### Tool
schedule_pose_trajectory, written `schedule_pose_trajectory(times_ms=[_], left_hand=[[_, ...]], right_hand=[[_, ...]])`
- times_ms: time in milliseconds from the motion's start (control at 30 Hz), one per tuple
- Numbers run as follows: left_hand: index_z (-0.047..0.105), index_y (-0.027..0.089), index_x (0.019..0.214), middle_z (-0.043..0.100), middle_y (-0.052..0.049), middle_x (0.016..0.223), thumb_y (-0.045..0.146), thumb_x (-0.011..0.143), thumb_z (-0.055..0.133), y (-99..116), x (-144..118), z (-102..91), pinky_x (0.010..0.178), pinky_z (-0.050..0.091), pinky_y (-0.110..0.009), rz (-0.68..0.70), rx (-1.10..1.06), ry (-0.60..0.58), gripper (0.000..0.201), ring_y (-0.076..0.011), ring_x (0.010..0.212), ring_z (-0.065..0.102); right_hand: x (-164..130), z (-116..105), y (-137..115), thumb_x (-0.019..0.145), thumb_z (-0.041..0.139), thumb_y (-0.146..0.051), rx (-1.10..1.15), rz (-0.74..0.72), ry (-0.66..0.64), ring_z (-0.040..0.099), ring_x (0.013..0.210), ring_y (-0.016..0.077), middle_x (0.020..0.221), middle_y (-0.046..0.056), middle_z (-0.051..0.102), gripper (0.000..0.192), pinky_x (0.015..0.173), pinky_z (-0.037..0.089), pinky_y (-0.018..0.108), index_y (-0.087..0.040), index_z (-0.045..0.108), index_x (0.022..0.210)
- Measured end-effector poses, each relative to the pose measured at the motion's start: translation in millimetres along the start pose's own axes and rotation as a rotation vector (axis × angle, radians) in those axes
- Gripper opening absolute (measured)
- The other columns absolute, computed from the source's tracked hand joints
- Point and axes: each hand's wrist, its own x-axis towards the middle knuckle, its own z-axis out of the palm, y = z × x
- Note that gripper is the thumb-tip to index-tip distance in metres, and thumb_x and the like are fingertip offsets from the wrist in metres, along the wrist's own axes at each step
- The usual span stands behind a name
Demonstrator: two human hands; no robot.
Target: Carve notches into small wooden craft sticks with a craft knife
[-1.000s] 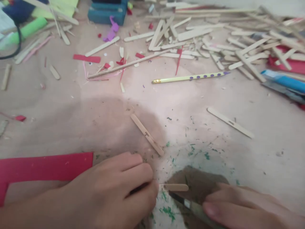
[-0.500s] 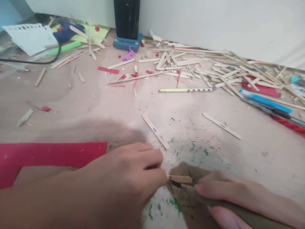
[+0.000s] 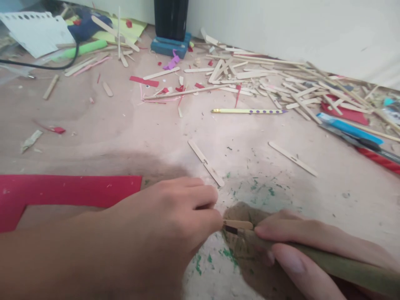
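Note:
My left hand (image 3: 175, 216) presses down on the table, its fingers closed around a wooden craft stick (image 3: 243, 224). Only the stick's rounded right end shows past the fingertips; the rest is hidden under the hand. In my right hand (image 3: 293, 250) is a craft knife (image 3: 340, 264) with a long brownish handle, gripped between thumb and fingers. Its dark blade lies against the near edge of the stick, close to the left fingertips. Just beyond the hands are a notched craft stick (image 3: 197, 152) and, further right, another marked craft stick (image 3: 290, 158).
A red sheet strip (image 3: 78, 189) lies at left. Green flecks (image 3: 229, 255) dot the table around the hands. Across the back are a spotted pencil (image 3: 237, 111), a pile of craft sticks (image 3: 250, 76), a black object (image 3: 171, 21) on a blue base and, at right, a blue pen-like item (image 3: 350, 128).
The view has tilted slightly, so everything sits a little higher in the picture. My right thumb has shifted up against the knife handle. Both hands keep their holds.

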Motion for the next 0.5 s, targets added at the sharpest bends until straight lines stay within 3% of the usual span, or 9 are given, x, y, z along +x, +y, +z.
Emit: schedule_pose_trajectory(times_ms=[233, 400, 500], left_hand=[[0.072, 0.012, 0.085, 0.061, -0.003, 0.084, 0.002, 0.101, 0.048, 1, 2, 0.7, 0.068, 0.043, -0.033, -0.009, 0.039, 0.017, 0.031, -0.0161, 0.076, 0.055], [0.068, 0.013, 0.082, 0.060, -0.003, 0.084, 0.003, 0.099, 0.051, 0, -2, 4.8, 0.065, 0.041, -0.033, -0.017, 0.031, 0.033, 0.026, -0.0155, 0.074, 0.054], [0.073, 0.013, 0.088, 0.062, -0.003, 0.085, 0.004, 0.098, 0.051, -1, -3, 5.7, 0.064, 0.041, -0.034, -0.014, 0.023, 0.042, 0.026, -0.0163, 0.074, 0.056]], right_hand=[[-1, 5, -5, 0.083, 0.087, -0.061, 0.213, 0.198, 0.005, 0.071, 0.064, 0.0253, 0.066, 0.004, 0.067, 0.032, 0.046, 0.060, 0.031, -0.032, 0.083, 0.096], [-12, -8, 7, 0.098, 0.076, -0.044, 0.478, 0.376, -0.170, 0.062, 0.052, 0.0167, 0.065, 0.001, 0.063, 0.013, 0.040, 0.050, 0.024, -0.034, 0.081, 0.103], [-15, -13, 18, 0.103, 0.069, -0.041, 0.501, 0.404, -0.159, 0.063, 0.053, 0.0159, 0.068, 0.000, 0.066, 0.012, 0.040, 0.048, 0.022, -0.036, 0.079, 0.106]])
